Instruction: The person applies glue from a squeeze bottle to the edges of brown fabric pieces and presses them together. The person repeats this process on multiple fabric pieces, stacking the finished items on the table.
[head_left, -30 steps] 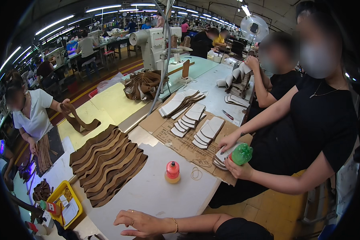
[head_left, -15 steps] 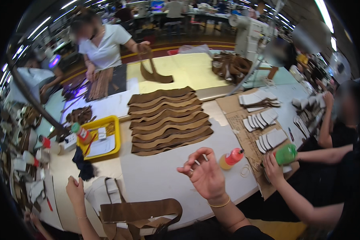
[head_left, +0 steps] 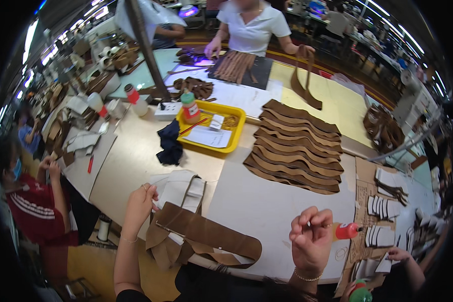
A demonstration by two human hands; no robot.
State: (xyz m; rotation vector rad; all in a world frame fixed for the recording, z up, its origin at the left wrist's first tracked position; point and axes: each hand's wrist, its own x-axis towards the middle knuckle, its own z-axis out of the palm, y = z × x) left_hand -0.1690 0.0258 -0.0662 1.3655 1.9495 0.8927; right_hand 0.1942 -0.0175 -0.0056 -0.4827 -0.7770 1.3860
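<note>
My left hand (head_left: pixel 141 205) is raised at the near left edge of the table, fingers bent and closed; what they hold, if anything, is hidden. Just beside it lies a long brown strip (head_left: pixel 206 231) that curves round on itself, over other brown pieces. A white piece with dark edging (head_left: pixel 178 189) rests behind the strip. My right hand (head_left: pixel 311 241) hovers over the grey sheet (head_left: pixel 277 214), palm toward me, fingers curled in with nothing visible in them. Close to it lies a red-topped glue bottle (head_left: pixel 346 230), partly hidden by the hand.
Wavy brown strips (head_left: pixel 299 146) lie stacked mid-table. A yellow tray (head_left: pixel 236 136) with a green-capped bottle (head_left: pixel 190 108) stands left of them, near a dark cloth (head_left: pixel 169 143). White pieces (head_left: pixel 382 206) lie on cardboard at right. Co-workers sit left, right and across.
My view has swung left. My right hand's fingers, spread before, are now curled in. The co-worker at right has moved from the green bottle to the white pieces.
</note>
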